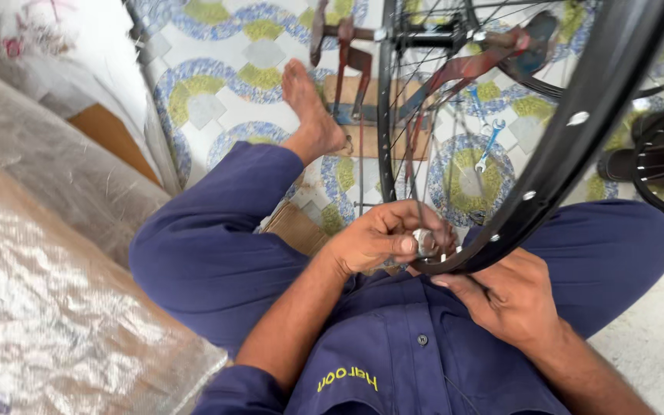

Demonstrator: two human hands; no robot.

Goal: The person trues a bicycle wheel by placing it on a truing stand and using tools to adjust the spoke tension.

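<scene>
You are sitting on a tiled floor (217, 77), its tiles patterned in blue rings with green and grey centres, and your bare foot (313, 107) is resting on it toward 12 o'clock. At 9 o'clock, large bundles wrapped in clear crinkled plastic (48, 253) are lying beside your left knee, with a brown cardboard panel (113, 138) and a pale floral cloth (32, 38) behind them toward 11 o'clock. A flattened piece of cardboard (293, 227) is lying under your leg near the centre.

You are holding a black bicycle wheel rim (578, 123) across your lap; it is running from your hands up toward 1 o'clock, with its thin spokes (416, 115) fanning upward. Your left hand (378, 238) is clenching around a small silver metal piece (425, 243) at the rim's lower edge, thumb and fingers pinching it. Your right hand (512, 296) is grasping the rim from beneath at 5 o'clock, its fingers curling onto the inner side.

Beyond the rim, toward 12 o'clock, a second wheel is standing upright in a rusty red truing stand (455, 69). 1 blue spanner (489, 142) is lying on the tiles at 1 o'clock, seen through the spokes. At 3 o'clock another black wheel (662, 161) is lying by a dark sandal; I cannot tell whether they are touching. Yellow lettering is sitting on your blue shirt pocket (347, 380) at 6 o'clock.
</scene>
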